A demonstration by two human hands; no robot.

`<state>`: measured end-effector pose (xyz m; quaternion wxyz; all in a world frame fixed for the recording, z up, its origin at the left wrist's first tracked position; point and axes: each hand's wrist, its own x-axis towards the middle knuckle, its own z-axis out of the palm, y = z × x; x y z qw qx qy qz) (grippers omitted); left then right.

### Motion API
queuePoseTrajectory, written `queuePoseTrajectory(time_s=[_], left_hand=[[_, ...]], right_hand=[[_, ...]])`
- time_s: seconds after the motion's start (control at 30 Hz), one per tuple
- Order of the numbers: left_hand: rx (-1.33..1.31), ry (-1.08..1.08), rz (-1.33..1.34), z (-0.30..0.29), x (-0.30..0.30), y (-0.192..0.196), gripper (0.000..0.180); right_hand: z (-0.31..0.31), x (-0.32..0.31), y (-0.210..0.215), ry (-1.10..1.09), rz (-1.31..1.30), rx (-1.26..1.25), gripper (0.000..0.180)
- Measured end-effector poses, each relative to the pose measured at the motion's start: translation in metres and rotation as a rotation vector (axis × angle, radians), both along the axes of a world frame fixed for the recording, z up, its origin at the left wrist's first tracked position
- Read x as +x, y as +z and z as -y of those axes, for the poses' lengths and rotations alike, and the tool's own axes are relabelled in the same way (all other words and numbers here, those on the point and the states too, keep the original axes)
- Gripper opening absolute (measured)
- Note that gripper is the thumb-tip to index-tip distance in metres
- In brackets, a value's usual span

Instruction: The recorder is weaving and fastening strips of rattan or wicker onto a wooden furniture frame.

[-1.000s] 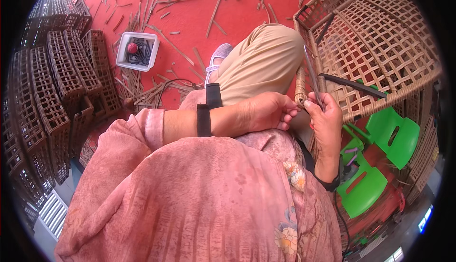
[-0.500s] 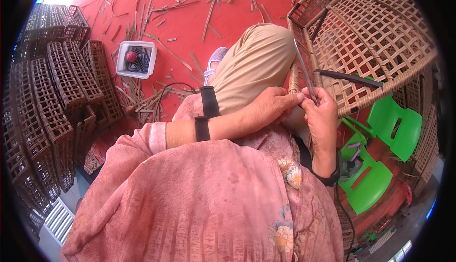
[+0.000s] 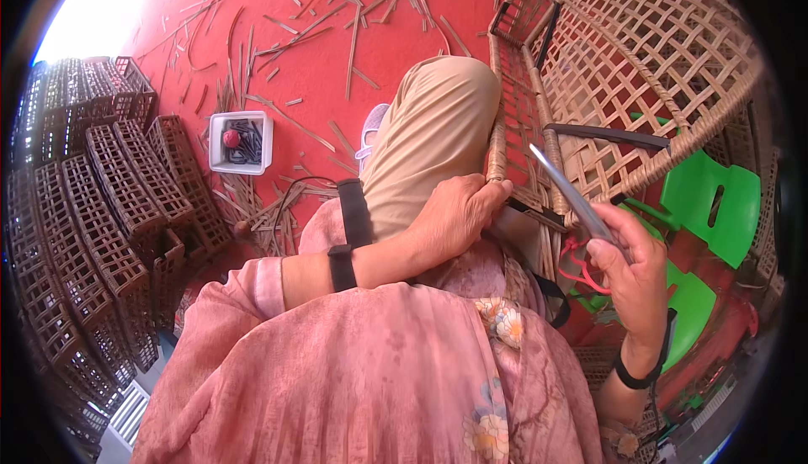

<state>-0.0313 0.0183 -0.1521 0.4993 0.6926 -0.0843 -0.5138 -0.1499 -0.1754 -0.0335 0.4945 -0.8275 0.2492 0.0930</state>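
My left hand is closed around the near end of the wrapped rim of a woven rattan basket-like piece. Its fingertips are partly hidden. To the right, my right hand grips a pointed grey metal tool, raised clear of the weave with its tip toward the far left. A red loop hangs beside that hand; whether it belongs to the tool I cannot tell. Dark strips cross the piece, one a black bar near the tool.
Stacks of brown woven baskets stand on the left. A white tub holds dark pieces and a red ball-like thing. Cut strips litter the red floor. Green chairs are at the right, and a black cable lies near my left arm.
My right hand has moved away from the left, rightward and toward me, lifting the metal tool off the rim. The left hand stays on the rim; the whole view has shifted slightly.
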Motion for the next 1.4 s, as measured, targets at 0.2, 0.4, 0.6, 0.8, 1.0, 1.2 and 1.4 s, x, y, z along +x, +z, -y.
queuePoseTrajectory(time_s=[0.2,0.4,0.6,0.8,1.0,1.2,1.4], left_hand=[[0.047,0.02,-0.124,0.0,0.002,0.004,0.05],[0.018,-0.029,-0.152,-0.004,0.005,0.0,0.049],[0.015,-0.051,-0.196,-0.004,0.009,0.002,0.045],[0.005,-0.054,-0.215,-0.006,0.01,0.0,0.045],[0.0,-0.06,-0.203,-0.006,0.01,-0.002,0.045],[-0.012,-0.074,-0.205,-0.006,0.012,0.0,0.046],[-0.045,-0.059,-0.201,-0.005,0.009,-0.001,0.046]], right_hand=[[0.02,0.018,0.007,0.172,-0.063,-0.008,0.024],[0.031,0.042,0.009,0.344,-0.12,-0.062,0.026],[0.032,0.059,0.011,0.447,-0.129,-0.117,0.027],[0.032,0.072,0.015,0.543,-0.177,-0.171,0.025],[0.032,0.082,0.014,0.571,-0.206,-0.163,0.025],[0.051,0.098,0.006,0.638,-0.203,-0.058,0.025],[0.048,0.117,0.014,0.739,-0.347,-0.083,0.021]])
